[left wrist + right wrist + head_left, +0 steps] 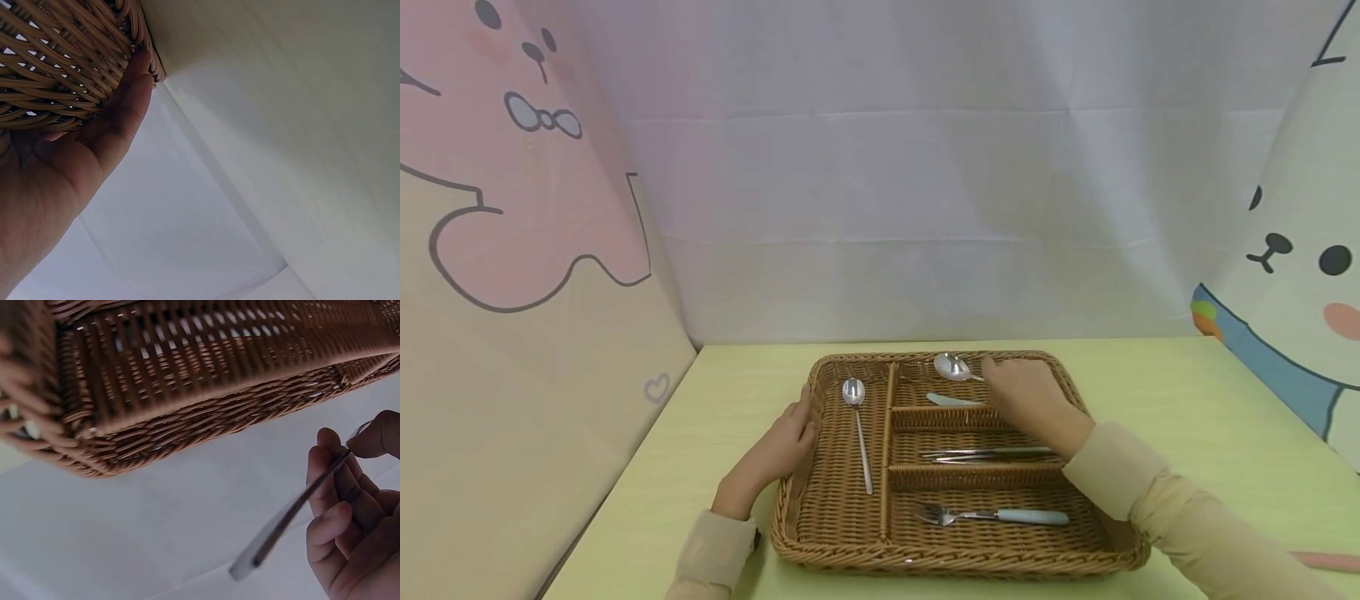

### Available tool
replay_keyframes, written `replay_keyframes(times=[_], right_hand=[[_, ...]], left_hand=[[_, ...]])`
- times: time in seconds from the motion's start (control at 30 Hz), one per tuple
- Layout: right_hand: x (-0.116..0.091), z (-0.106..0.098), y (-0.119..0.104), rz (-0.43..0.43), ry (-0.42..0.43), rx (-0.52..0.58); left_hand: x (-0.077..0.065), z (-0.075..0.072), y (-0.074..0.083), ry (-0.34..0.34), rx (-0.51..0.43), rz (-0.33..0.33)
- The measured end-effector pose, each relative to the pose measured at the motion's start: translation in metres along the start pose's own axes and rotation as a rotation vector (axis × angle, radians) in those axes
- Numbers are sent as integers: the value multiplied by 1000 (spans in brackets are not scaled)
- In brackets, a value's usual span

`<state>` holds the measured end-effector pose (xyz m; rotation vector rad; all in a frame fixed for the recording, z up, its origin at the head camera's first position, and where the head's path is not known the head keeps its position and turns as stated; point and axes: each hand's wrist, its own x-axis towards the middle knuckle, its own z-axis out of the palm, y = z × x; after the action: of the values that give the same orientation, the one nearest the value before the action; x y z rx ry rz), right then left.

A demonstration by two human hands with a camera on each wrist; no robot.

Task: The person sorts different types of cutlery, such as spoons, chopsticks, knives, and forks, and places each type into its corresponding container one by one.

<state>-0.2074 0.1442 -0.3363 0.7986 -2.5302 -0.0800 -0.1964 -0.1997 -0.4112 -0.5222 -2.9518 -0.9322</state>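
My right hand [1026,400] pinches a metal spoon [953,367] between thumb and fingers, above the back compartment of a brown wicker tray [1015,562]. The spoon's handle [281,519] sticks out past the fingers in the right wrist view. Below that hand lies a pale blue utensil handle [951,400], its other end hidden. My left hand [784,442] touches the tray's left side. In the left wrist view its fingers [128,112] lie nearly straight along the outer wicker wall [56,69].
A long metal spoon [861,437] lies in the left compartment. Thin metal chopsticks [985,455] are in the middle one, and a fork [992,516] with a pale blue handle in the front one. A pink strip [1326,561] shows at the right on the yellow-green table [1187,417].
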Motion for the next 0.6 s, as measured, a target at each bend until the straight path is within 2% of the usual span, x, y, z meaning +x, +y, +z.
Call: replay_keyframes(times=[0.33, 0.6], right_hand=[[14, 4, -24, -14, -116, -7], [21, 5, -43, -74, -114, 4]], left_hand=[[-1, 0, 1, 3, 9, 10], [0, 0, 0, 6, 15, 18]])
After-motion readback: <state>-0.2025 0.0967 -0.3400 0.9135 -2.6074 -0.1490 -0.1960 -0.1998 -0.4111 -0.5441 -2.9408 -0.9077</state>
